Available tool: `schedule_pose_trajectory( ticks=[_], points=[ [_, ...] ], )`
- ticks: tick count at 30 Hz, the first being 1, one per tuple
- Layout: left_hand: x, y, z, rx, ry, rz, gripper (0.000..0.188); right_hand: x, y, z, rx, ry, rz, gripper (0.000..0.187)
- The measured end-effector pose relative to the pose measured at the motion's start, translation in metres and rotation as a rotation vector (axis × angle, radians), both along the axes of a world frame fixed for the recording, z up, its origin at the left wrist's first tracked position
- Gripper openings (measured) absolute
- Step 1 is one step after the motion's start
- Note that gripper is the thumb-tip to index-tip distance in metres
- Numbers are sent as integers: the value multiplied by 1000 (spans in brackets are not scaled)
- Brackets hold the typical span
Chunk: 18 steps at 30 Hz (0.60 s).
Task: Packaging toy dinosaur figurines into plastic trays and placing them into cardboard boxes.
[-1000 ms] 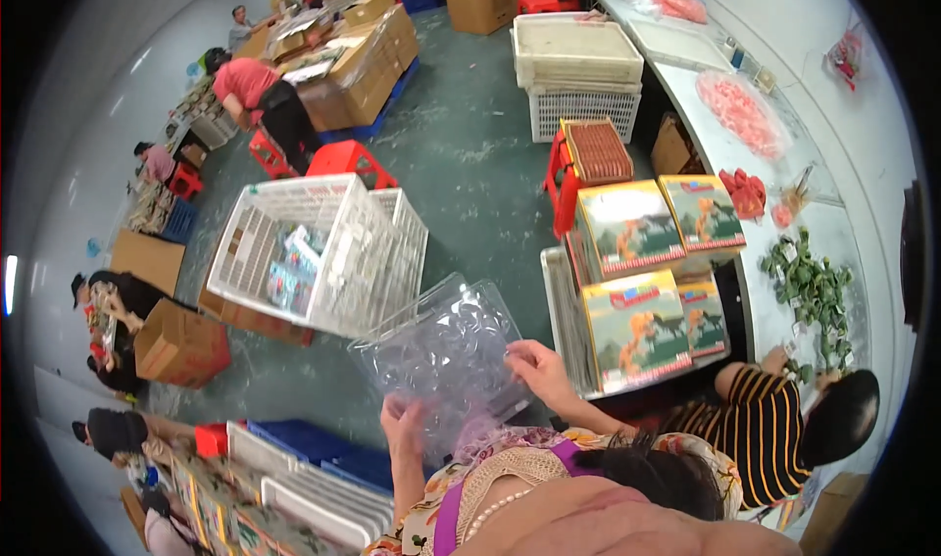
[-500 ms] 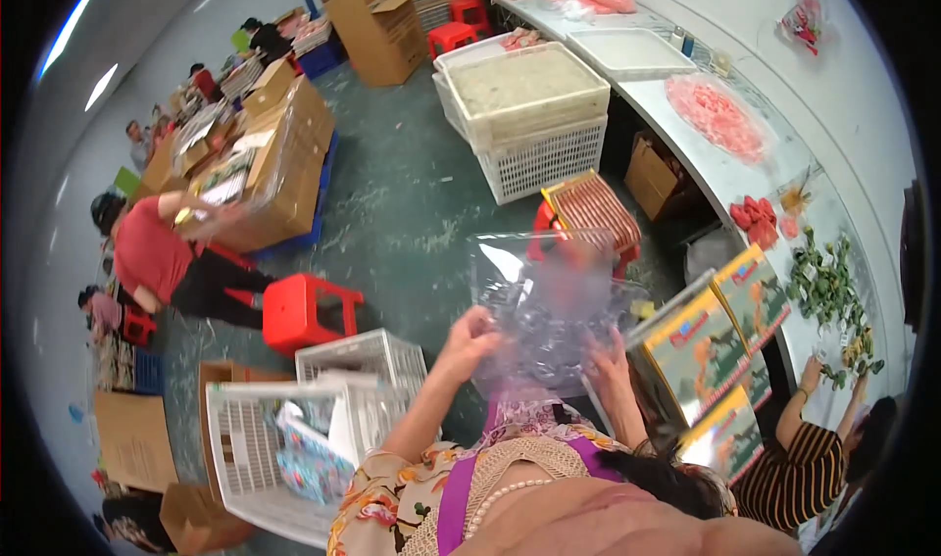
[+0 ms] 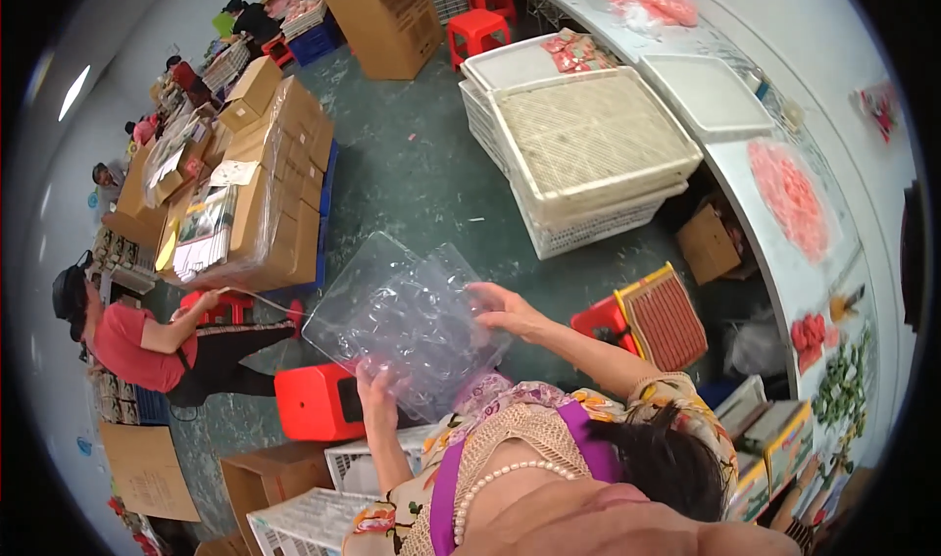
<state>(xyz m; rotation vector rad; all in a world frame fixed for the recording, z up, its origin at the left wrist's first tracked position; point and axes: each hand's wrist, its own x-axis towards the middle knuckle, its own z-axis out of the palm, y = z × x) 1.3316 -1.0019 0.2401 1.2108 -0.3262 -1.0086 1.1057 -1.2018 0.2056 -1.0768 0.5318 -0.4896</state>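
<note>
A clear moulded plastic tray is held out in front of me at waist height, tilted, its glossy hollows catching the light. At its near edge, my left hand is closed on the plastic. On the tray's right side my right hand grips the edge, with the fingers partly hidden by glare and plastic. Just beyond the tray's near left side stands a red plastic stool. Below the tray, part of a white crate shows near my left forearm.
Stacked white crates stand ahead to the right, beside a long worktable. A yellow-edged box of brown rods rests on a red stool. Wrapped cartons sit at the left, near a person in red.
The view has swung left, and the tray has moved leftward with both hands still on it. The stacked yellow boxes now show farther down at the right. The person in red has shifted posture.
</note>
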Motion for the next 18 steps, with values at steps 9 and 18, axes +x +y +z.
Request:
schedule_pose_trajectory(
  ticks=[9, 18],
  points=[
    [137, -404, 21, 85, -324, -550, 82, 88, -235, -59, 443, -62, -498, 79],
    [188, -742, 15, -43, -655, -642, 107, 154, -551, -93, 353, -228, -625, 80]
  ],
)
